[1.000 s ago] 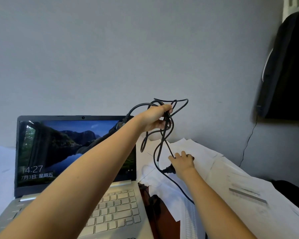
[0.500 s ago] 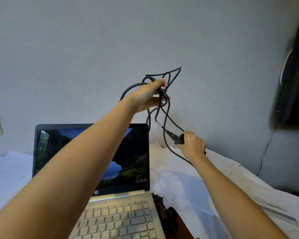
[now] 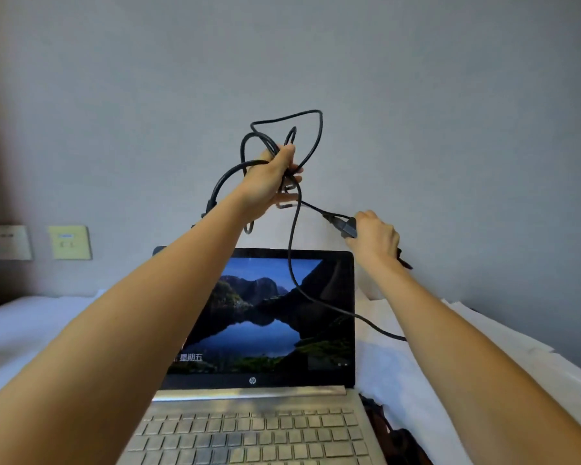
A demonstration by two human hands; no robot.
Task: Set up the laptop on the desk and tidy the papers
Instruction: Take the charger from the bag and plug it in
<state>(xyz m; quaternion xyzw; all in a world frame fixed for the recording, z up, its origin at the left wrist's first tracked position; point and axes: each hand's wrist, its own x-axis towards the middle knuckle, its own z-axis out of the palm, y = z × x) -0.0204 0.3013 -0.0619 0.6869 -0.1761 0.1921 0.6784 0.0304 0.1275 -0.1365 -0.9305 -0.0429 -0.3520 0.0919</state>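
In the upper middle of the frame, above the open laptop (image 3: 282, 330), the left hand (image 3: 269, 182) clutches a tangled black power cable (image 3: 289, 260). The right hand (image 3: 376, 238) is curled round its plug (image 3: 348, 227). Pulling now could tighten the knot, or the slack could sweep the loose papers (image 3: 450, 347) at right.

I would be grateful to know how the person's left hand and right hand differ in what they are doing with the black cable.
The left hand grips a tangled bunch of loops of the black power cable; the right hand grips only its plug. The left hand is raised higher; the right hand is lower and further right. Both are curled round the same cable, held up over the open laptop.
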